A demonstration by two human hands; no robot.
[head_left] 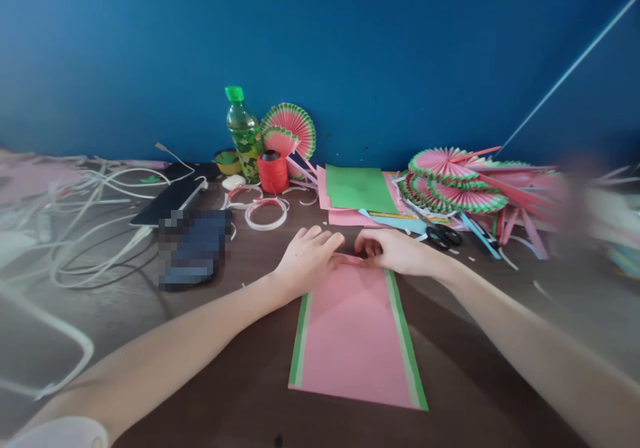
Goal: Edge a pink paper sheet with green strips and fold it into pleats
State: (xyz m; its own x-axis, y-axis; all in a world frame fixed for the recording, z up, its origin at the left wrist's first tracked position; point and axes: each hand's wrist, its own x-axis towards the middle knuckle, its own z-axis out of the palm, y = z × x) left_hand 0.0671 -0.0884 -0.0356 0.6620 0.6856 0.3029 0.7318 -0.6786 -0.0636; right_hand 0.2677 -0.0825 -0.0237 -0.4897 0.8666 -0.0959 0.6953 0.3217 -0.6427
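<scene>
A pink paper sheet [356, 335] with green and pale green strips along both long sides lies flat on the dark table. Its far end is folded up into a narrow band. My left hand [313, 261] is closed on the left part of that folded edge, its fingers curled and partly hiding it. On the right part of the same edge, my right hand [395, 251] pinches the paper between thumb and bent fingers. Between the two hands a short stretch of the fold shows. The near end of the sheet lies loose on the table.
Behind my hands are green paper [360, 189], scissors [443, 236] and pleated paper fans [450, 185]. A green-capped bottle [243, 135], red string spool [273, 172] and tape rolls [266, 214] stand further left. Cables [75, 235] and a dark phone [200, 245] lie at left.
</scene>
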